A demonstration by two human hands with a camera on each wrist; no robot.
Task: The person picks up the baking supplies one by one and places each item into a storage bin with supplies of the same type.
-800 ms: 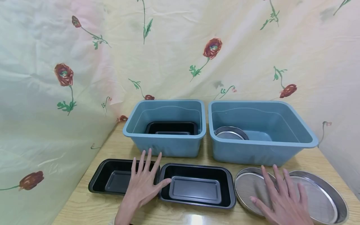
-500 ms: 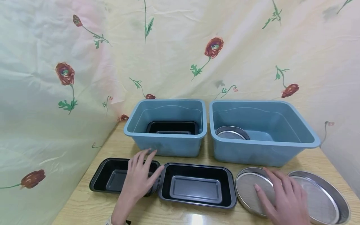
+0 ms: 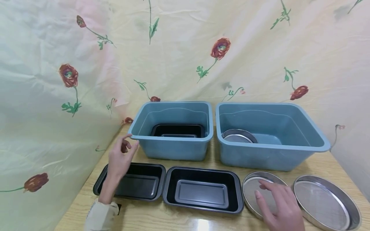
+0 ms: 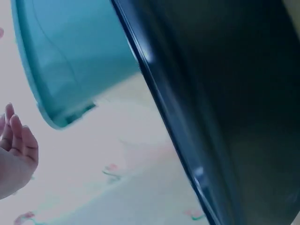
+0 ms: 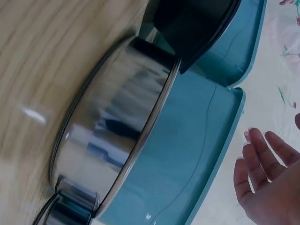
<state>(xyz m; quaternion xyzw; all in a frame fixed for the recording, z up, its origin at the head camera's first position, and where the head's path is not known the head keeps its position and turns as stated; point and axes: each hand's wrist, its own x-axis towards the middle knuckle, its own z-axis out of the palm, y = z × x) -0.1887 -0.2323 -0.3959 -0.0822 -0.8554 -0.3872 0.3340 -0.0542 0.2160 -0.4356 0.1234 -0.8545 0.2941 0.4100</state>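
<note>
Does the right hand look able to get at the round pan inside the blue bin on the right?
Probably yes: the right hand looks empty, the right blue bin is open on top and nothing seems to cover the round pan, though the hand must clear the bin's front.

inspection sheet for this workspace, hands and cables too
Surface: wood-grain table, glare at front.
Things: left black pan, right black pan, left round pan and right round pan on the table; another black pan in the left bin, another round pan in the right bin.
Clutter: nothing seen
Hands: left hand near the left bin's corner, right hand over the left round pan; neither holds anything.
Cables: nothing seen
Surroundings: flower-print cloth behind and at both sides.
</note>
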